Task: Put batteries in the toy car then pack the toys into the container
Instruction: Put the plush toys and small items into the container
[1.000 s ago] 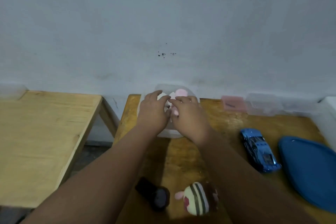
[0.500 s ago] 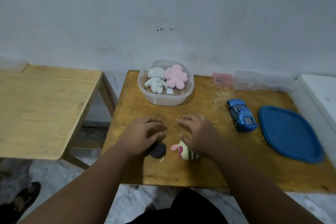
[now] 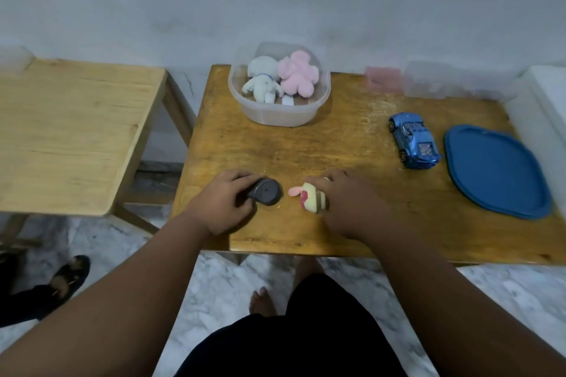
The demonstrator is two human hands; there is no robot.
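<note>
Nearest you, one bare foot (image 3: 263,301) stands on the marble floor (image 3: 214,278), and a foot in a black sandal (image 3: 66,275) sits at the far left of that floor. Both your forearms reach onto the near edge of the desk (image 3: 337,144). Your left hand (image 3: 225,203) has its fingers curled round a dark round toy (image 3: 266,193), which rests on the desk surface. Your right hand (image 3: 346,208) has its fingers curled over the top of a striped plush toy (image 3: 311,200), gripping it against the desk; the toy's pink ear points left toward the dark toy, and the two toys lie close but apart. Further out on the right, the blue toy car (image 3: 413,139) stands on its wheels, well apart from both hands, with no hand on it. Just to its right, a blue lid (image 3: 496,171) lies flat, almost touching the car's rear corner. At the back of the desk, toward the left, the clear container (image 3: 281,115) stands open, holding a white plush toy (image 3: 262,84) and a pink plush toy (image 3: 297,76) side by side and touching. Along the wall to the right sit a small pink box (image 3: 384,79) and a clear box (image 3: 441,79). A second wooden desk (image 3: 70,131) stands to the left, separated by a gap.
</note>
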